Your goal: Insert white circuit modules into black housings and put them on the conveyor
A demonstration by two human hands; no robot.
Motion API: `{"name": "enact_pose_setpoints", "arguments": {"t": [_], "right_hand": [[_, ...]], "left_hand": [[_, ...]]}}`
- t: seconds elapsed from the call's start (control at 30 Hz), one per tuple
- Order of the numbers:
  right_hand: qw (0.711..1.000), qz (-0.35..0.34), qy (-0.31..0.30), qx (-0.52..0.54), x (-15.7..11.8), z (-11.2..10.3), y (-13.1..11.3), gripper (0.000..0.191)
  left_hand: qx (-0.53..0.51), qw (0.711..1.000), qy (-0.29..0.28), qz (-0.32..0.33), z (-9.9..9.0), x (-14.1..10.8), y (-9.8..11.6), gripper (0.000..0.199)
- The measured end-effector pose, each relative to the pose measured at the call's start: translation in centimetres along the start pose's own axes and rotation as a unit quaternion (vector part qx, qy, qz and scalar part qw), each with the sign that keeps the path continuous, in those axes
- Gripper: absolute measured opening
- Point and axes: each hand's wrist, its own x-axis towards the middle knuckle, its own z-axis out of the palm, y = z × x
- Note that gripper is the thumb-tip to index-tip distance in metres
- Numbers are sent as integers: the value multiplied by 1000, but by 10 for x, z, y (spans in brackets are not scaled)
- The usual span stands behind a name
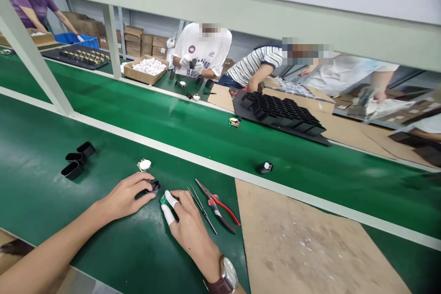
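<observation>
On the green table, my left hand (129, 196) grips a small black housing (155, 187) between thumb and fingers. Just right of it, my right hand (186, 216), with white covers on two fingertips and a watch at the wrist, pinches a small green circuit board (164, 199). The two parts are apart. Above my left hand lies a white round part on a small board (144, 165). Tweezers (204, 209) and red-handled pliers (218, 206) rest beside my right hand. Several black housings (72, 170) stand at the left.
A brown cardboard sheet (310, 243) covers the table's right part. Beyond a pale rail (193, 161), a green belt (193, 121) carries a black housing (264, 167) and a small part (234, 122). Across it, people work near a box of white parts (128, 72) and black trays. A slanted post (41, 57) stands left.
</observation>
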Motion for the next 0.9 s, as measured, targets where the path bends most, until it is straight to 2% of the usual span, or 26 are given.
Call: {"name": "enact_pose_setpoints", "arguments": {"t": [0.2, 0.47, 0.73, 0.9], "right_hand": [[999, 17, -35, -12, 8, -3, -8, 17], [998, 37, -51, 29, 9, -5, -4, 17], [998, 25, -31, 46, 3, 3, 6, 28], [999, 27, 1, 16, -10, 6, 7, 54]], "left_hand": [[16, 1000, 0, 18, -1, 4, 6, 6], [32, 999, 17, 32, -2, 5, 7, 4], [21, 997, 52, 45, -2, 3, 3, 5], [13, 996, 73, 50, -2, 1, -2, 4]]}}
